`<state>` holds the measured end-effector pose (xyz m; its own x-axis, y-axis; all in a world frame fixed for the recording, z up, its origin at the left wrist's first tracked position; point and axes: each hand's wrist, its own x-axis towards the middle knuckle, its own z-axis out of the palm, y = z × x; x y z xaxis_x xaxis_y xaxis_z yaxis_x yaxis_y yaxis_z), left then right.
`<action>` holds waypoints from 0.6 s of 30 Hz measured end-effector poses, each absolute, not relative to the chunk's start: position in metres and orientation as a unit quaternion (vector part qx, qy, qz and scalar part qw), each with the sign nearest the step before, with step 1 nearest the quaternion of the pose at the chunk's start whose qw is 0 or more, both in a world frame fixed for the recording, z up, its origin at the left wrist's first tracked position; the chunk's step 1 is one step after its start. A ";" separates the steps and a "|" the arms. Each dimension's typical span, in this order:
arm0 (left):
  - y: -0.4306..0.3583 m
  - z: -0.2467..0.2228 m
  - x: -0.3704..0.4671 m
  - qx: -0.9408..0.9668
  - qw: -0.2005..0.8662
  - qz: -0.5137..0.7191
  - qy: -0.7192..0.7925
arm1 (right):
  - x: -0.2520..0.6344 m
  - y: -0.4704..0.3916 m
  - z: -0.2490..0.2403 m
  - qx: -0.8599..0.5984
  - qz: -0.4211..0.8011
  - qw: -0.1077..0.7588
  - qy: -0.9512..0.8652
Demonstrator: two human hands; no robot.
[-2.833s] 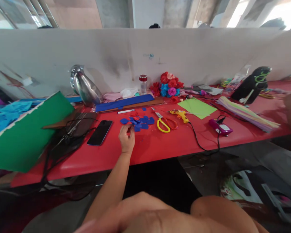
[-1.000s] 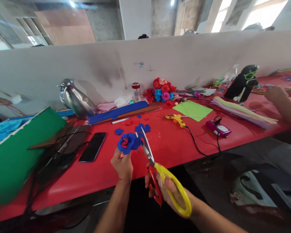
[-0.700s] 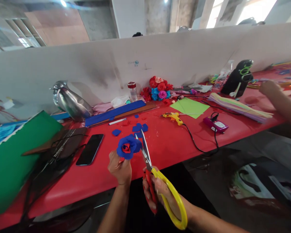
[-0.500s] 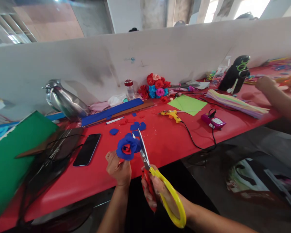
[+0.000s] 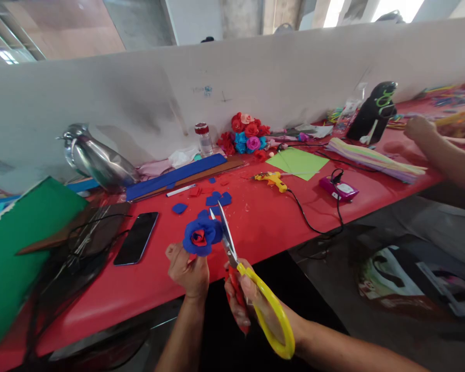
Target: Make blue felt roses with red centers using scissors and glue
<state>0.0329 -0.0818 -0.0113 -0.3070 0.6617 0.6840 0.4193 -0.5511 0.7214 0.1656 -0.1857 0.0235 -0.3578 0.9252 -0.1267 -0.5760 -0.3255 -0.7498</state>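
Note:
My left hand (image 5: pixel 189 269) is closed beneath a blue paper flower (image 5: pixel 198 238) with a red centre, holding it up over the table's near edge. My fingers and the flower hide the exact grip. In my right hand (image 5: pixel 242 292) is a pair of scissors (image 5: pixel 265 305) with one yellow and one red handle. Their blades are parted and point away from me, right beside the flower's right-hand petals. Whether the blades touch a petal I cannot tell. Cut blue petals (image 5: pixel 214 199) lie on the table just beyond the flower.
On the red table (image 5: pixel 251 227) are a phone (image 5: pixel 136 238), a yellow glue gun (image 5: pixel 271 180) with its cord, a purple box (image 5: pixel 338 188), green paper (image 5: pixel 300 163) and finished flowers (image 5: pixel 251 132). A steel jug (image 5: pixel 101 157) stands back left. Another person's arm (image 5: pixel 434 144) reaches in from the right.
The whole view has shifted slightly, so things sit a little further left and higher. The flower and scissors keep nearly the same position relative to each other, blades still parted.

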 end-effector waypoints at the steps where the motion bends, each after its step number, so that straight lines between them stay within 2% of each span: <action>1: -0.082 -0.010 0.034 0.584 0.050 0.664 0.465 | 0.165 -0.186 0.024 -0.284 0.764 0.490 -0.310; 4: -0.082 -0.006 0.036 0.598 -0.036 0.659 0.455 | 0.164 -0.186 0.022 -0.292 0.759 0.487 -0.318; 18: -0.086 -0.002 0.038 0.609 -0.050 0.655 0.444 | 0.162 -0.187 0.016 -0.293 0.750 0.493 -0.329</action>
